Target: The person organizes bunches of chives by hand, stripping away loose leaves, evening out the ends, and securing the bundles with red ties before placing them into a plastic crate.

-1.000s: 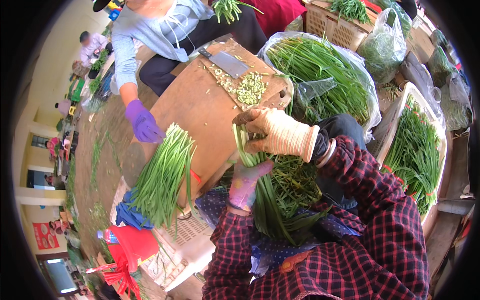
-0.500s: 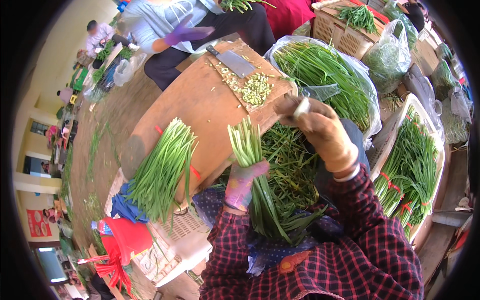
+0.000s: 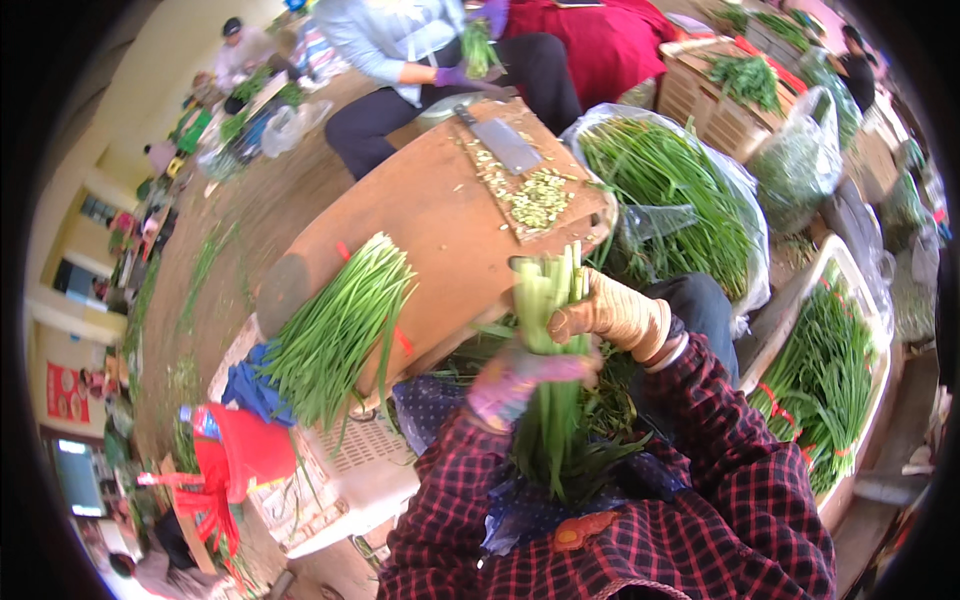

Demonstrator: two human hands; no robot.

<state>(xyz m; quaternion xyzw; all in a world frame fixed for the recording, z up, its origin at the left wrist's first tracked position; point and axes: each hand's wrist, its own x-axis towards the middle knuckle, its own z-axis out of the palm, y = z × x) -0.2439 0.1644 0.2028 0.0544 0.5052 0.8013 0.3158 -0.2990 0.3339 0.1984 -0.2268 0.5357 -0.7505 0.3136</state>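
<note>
A bunch of garlic chives [image 3: 540, 295] stands upright over my lap, pale cut stem ends up and green leaves hanging down. My left hand [image 3: 525, 382], in a pink and purple glove, is wrapped round its middle and slightly blurred. My right hand [image 3: 618, 312], in a tan glove, grips the stems just above, thumb across the front; its other fingers are partly hidden. To the left, a larger pile of chives [image 3: 345, 325] lies on the brown board [image 3: 380, 215], leaves drooping over its near edge. Loose leaves [image 3: 625, 400] lie behind my hands.
A cleaver [image 3: 505, 143] and chopped stem bits [image 3: 540, 198] lie at the board's far end. Chives fill a plastic-lined bag [image 3: 670, 190] and a white crate [image 3: 825, 370] on the right. Across the board, a person [image 3: 400, 60] in purple gloves holds greens. Red ties [image 3: 210, 500] hang lower left.
My right hand has come down and left from near the board's corner onto the stems. My left hand and the bunch have shifted right. The person opposite now holds greens.
</note>
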